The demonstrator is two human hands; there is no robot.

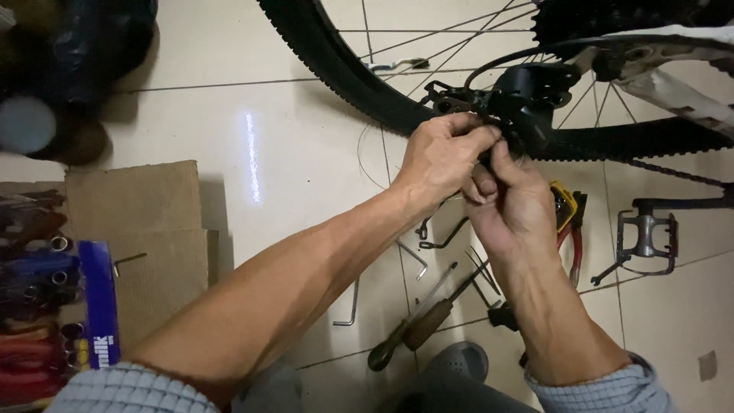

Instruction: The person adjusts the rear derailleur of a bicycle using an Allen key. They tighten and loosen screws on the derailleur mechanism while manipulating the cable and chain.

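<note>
A: Both hands meet at the derailleur (527, 103), the black part hanging just below the hub of the wheel (367, 84). The left hand (440, 157) comes in from the left of the derailleur, its fingers curled narrow around the lower cage. The right hand (516, 206) sits directly beneath the derailleur, thumb and forefinger pinched on something small and dark; what it is cannot be told.

B: And the state of the work?

A: Judged from this view, mid-way. The derailleur is mounted beside the wheel, and a thin cable (375, 164) loops loose toward the floor, left of the derailleur, so it looks not yet drawn tight. The chain (673, 172) runs off to the right of the derailleur; whether it is threaded through the cage is hidden by the hands.

B: What lies about?

A: On the floor (306, 153) below the derailleur: hex keys (417, 260), two screwdrivers (420, 321), and red-handled pliers (569, 229) just right of the right hand. A pedal (646, 237) hangs well right of the derailleur. Cardboard (145, 237) and a rack of tools (38, 298) lie far left. The tools spread out and both hands engaged suggest fitting or adjustment remains unfinished.
</note>
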